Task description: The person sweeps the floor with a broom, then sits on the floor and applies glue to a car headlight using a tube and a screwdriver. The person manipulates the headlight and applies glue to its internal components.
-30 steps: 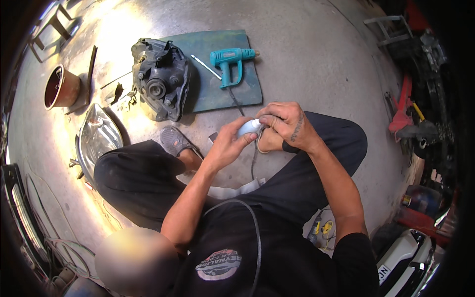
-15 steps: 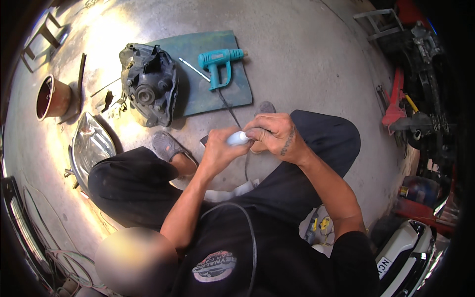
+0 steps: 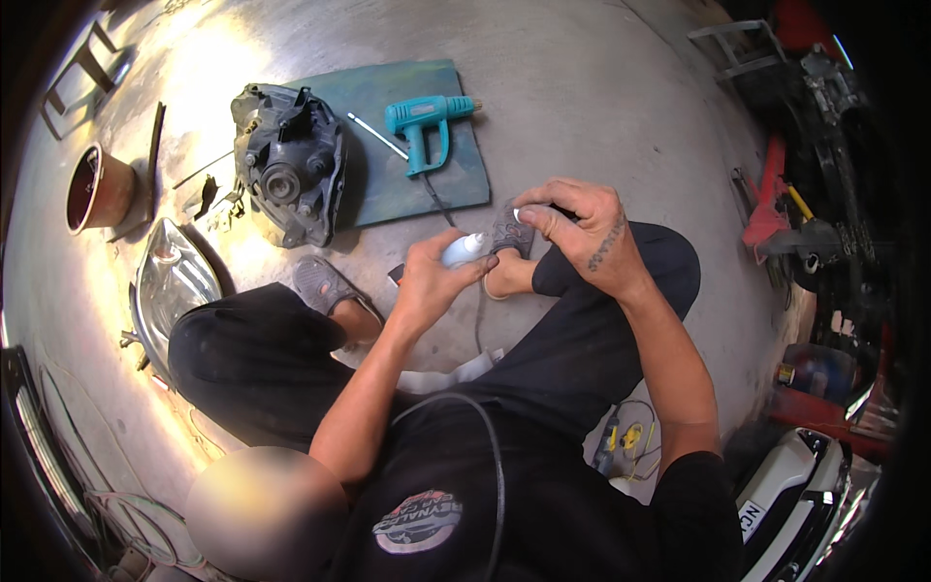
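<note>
My left hand (image 3: 429, 281) is wrapped round a small pale squeeze bottle (image 3: 460, 251), its white nozzle uncovered and tilted up to the right. Up and to the right of it, my right hand (image 3: 587, 231) pinches a tiny white cap (image 3: 517, 215) between thumb and fingertips, apart from the bottle. A small dark piece with an orange patch (image 3: 396, 275) shows beside my left hand; whether I hold it is unclear. Beyond my hands, a teal heat gun (image 3: 423, 124) and a thin metal rod (image 3: 378, 137) lie on a green board (image 3: 461, 179).
A black headlight housing (image 3: 288, 175) rests partly on the board's left side. By my left knee lies a clear headlight lens (image 3: 173, 276). Farther left stands a brown bucket (image 3: 107, 194). A red jack (image 3: 768, 199) and a white car bumper (image 3: 790, 485) are at right.
My right hand has drawn away from the bottle, up and to the right, with the white cap in its fingers. The bottle's nozzle is now exposed; my left hand has barely moved.
</note>
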Action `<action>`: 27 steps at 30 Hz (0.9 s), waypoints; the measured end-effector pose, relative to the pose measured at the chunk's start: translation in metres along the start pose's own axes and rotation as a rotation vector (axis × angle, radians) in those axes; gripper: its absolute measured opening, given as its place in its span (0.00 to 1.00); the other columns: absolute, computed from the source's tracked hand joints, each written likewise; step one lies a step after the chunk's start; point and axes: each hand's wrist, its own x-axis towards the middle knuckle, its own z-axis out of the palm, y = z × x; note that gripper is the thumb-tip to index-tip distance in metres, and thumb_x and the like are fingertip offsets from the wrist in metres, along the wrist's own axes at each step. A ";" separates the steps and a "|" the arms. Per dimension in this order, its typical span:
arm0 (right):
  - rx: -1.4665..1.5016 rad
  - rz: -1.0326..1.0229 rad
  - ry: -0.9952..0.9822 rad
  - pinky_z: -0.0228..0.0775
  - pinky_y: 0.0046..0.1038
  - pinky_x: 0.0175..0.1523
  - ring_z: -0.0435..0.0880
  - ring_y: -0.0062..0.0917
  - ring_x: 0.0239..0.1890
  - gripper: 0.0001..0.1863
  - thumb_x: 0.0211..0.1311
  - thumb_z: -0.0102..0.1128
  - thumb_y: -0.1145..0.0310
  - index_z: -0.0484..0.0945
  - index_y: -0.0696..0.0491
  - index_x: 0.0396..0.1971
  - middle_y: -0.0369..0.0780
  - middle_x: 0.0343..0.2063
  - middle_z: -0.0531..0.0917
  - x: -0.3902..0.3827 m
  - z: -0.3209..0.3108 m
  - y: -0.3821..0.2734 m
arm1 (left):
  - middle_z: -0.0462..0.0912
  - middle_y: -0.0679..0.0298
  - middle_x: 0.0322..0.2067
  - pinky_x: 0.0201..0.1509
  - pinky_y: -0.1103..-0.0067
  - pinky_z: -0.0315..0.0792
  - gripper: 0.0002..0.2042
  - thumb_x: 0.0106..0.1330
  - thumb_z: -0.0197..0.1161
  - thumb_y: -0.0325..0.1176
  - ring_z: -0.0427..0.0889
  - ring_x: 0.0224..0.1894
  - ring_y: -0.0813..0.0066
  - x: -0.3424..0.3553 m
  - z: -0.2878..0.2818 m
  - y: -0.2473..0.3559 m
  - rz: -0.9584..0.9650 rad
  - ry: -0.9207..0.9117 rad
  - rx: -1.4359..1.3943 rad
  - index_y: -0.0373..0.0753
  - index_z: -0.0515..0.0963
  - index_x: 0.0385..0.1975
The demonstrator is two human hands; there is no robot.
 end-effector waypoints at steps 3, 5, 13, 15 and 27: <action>0.048 0.207 0.002 0.80 0.27 0.40 0.88 0.24 0.32 0.13 0.66 0.70 0.67 0.90 0.60 0.43 0.41 0.33 0.90 0.024 -0.044 0.013 | 0.79 0.74 0.31 0.36 0.82 0.70 0.17 0.66 0.80 0.41 0.74 0.32 0.86 0.002 -0.001 0.002 0.024 -0.001 0.005 0.37 0.84 0.45; 0.052 0.282 0.012 0.81 0.26 0.40 0.88 0.23 0.32 0.14 0.67 0.70 0.66 0.90 0.60 0.45 0.39 0.34 0.90 0.043 -0.084 0.040 | 0.83 0.66 0.36 0.43 0.77 0.74 0.19 0.66 0.79 0.40 0.79 0.39 0.80 0.004 0.004 0.004 -0.002 0.012 -0.058 0.35 0.84 0.49; 0.279 0.529 0.042 0.84 0.27 0.42 0.89 0.24 0.33 0.16 0.69 0.68 0.68 0.88 0.63 0.49 0.42 0.35 0.90 0.111 -0.072 0.268 | 0.83 0.69 0.42 0.44 0.81 0.76 0.16 0.69 0.75 0.29 0.79 0.40 0.83 0.041 -0.014 -0.023 -0.114 0.106 -0.195 0.36 0.84 0.55; 0.146 0.681 0.014 0.84 0.30 0.44 0.90 0.27 0.35 0.15 0.68 0.67 0.70 0.87 0.61 0.50 0.45 0.37 0.91 0.116 -0.011 0.328 | 0.83 0.70 0.42 0.42 0.81 0.76 0.16 0.70 0.75 0.31 0.79 0.38 0.84 0.059 -0.021 -0.025 -0.181 0.133 -0.209 0.37 0.84 0.56; -0.479 0.556 -0.156 0.79 0.49 0.51 0.88 0.52 0.46 0.09 0.70 0.61 0.73 0.85 0.57 0.46 0.53 0.40 0.89 0.121 0.141 0.465 | 0.85 0.58 0.52 0.52 0.72 0.82 0.19 0.71 0.75 0.32 0.84 0.52 0.69 0.125 -0.054 -0.074 -0.283 0.157 -0.245 0.36 0.83 0.58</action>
